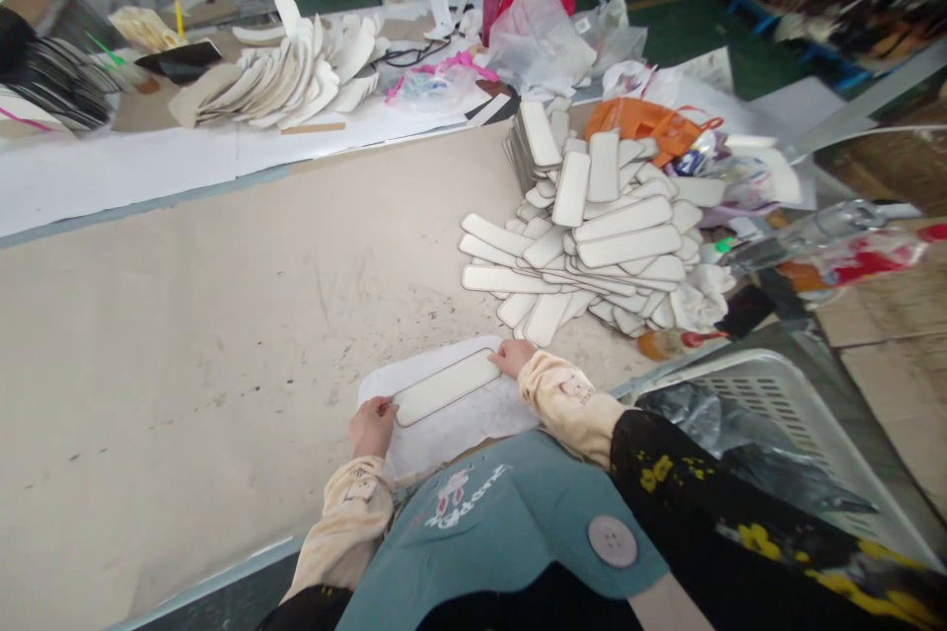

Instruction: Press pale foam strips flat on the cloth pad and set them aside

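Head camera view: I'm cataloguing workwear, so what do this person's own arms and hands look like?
The left hand and right hand show no gloves. Both forearms wear loose cream fabric lower sleeves, each with a small printed motif, too small to make out. Above the right one is a black fabric upper sleeve with yellow flowers.

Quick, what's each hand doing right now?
Left hand: closed, holding the left end of the pale strip.
Right hand: closed, holding its right end.
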`<state>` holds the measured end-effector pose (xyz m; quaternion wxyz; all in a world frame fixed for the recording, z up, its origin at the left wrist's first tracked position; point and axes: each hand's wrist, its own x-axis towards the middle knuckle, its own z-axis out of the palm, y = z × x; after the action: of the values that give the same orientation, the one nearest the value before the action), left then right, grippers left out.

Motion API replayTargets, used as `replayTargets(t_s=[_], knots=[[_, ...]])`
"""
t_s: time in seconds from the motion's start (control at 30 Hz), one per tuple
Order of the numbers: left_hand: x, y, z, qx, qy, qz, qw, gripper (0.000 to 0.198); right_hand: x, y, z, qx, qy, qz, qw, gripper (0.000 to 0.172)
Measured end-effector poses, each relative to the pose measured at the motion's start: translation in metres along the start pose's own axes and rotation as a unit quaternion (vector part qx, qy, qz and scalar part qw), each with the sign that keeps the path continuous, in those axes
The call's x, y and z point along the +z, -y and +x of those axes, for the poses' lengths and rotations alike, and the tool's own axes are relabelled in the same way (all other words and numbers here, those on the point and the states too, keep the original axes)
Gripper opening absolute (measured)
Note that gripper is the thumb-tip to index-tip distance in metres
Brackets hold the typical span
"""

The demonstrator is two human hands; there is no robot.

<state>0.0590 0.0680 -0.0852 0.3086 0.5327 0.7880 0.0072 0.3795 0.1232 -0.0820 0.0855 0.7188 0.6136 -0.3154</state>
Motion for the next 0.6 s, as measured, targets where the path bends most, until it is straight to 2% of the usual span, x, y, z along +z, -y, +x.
replayTargets(t_s=[0.1, 0.2, 0.27, 0.33, 0.4, 0.43, 0.5, 0.6], knots=[[-0.001, -0.001, 0.001, -0.012, 0.011, 0.002, 1.000, 0.025, 0.007, -0.005, -0.012, -0.033, -0.081, 0.028, 0.996, 0.037], [-0.003, -0.004, 0.001, -0.016, 0.019, 0.008, 1.000, 0.025, 0.026, 0.002, -0.028, -0.196, -0.135, 0.050, 0.970, 0.034], [-0.004, -0.007, 0.001, -0.023, 0.018, 0.011, 1.000, 0.024, 0.043, 0.017, -0.037, -0.333, -0.124, 0.054, 0.933, 0.036], [-0.005, -0.009, 0.001, -0.036, 0.017, 0.011, 0.999, 0.024, 0.061, 0.036, -0.042, -0.449, -0.092, 0.030, 0.888, 0.052], [-0.005, -0.011, 0.001, -0.046, 0.017, 0.010, 0.999, 0.024, 0.074, 0.053, -0.043, -0.525, -0.058, -0.010, 0.849, 0.067], [-0.005, -0.011, 0.002, -0.045, 0.018, 0.011, 0.999, 0.024, 0.077, 0.058, -0.041, -0.542, -0.047, -0.027, 0.838, 0.071], [-0.005, -0.010, 0.003, -0.038, 0.021, 0.016, 0.999, 0.024, 0.079, 0.059, -0.036, -0.542, -0.041, -0.052, 0.838, 0.076], [-0.004, -0.007, 0.006, -0.026, 0.023, 0.016, 0.999, 0.022, 0.071, 0.037, -0.026, -0.493, -0.050, -0.074, 0.865, 0.078]])
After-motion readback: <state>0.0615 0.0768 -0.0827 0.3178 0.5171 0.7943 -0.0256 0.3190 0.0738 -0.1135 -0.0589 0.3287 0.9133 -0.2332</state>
